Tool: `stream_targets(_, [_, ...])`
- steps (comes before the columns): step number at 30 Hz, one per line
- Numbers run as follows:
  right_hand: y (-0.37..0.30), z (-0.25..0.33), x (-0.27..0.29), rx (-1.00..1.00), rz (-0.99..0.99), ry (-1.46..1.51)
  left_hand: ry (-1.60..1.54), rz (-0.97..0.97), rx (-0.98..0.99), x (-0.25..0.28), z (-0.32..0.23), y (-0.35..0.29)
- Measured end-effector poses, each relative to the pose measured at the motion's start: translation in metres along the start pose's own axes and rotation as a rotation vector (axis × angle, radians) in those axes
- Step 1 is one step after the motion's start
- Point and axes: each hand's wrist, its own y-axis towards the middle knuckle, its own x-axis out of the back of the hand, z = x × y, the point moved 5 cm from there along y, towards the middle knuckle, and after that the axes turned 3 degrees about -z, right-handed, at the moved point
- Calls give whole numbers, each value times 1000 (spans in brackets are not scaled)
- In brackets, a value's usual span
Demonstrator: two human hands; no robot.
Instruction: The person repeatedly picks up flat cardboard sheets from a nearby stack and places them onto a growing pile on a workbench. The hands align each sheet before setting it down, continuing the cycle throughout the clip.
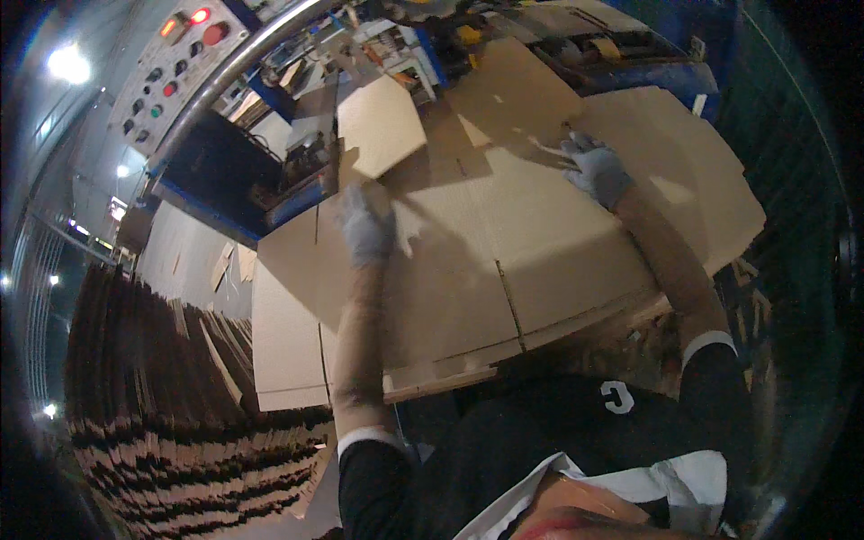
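A large flat sheet of brown cardboard (450, 261) with dark slots cut into it lies in front of me. My left hand (367, 225), in a grey glove, is over its left part, beside the near end of a smaller cardboard flap (382, 121). That hand is blurred, so its grip does not show. On the right, my gloved right hand (596, 171) is over the board with fingers stretched out and apart, near a raised brown cardboard panel (513, 90). Both hands cast shadows on the sheet.
A control panel (175, 76) with lit buttons and a metal bar (225, 72) stand at upper left. Blue machine parts (225, 171) flank the board's far side. Tall stacks of cardboard (153, 360) rise at left, and dark green mesh (792, 180) borders the right.
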Motion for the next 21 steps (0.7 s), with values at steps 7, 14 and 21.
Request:
stream_targets(7, [-199,-98,97,-559,-15,-412,283,-77,1121,177,128,-206])
stream_targets(14, [-229,-125,74,-828,-53,-324,-192,-581,1280,205,122,-228])
stream_targets(21, [-236,-147,83,-936,-1100,452,-1004,-934,762,281,123,-180])
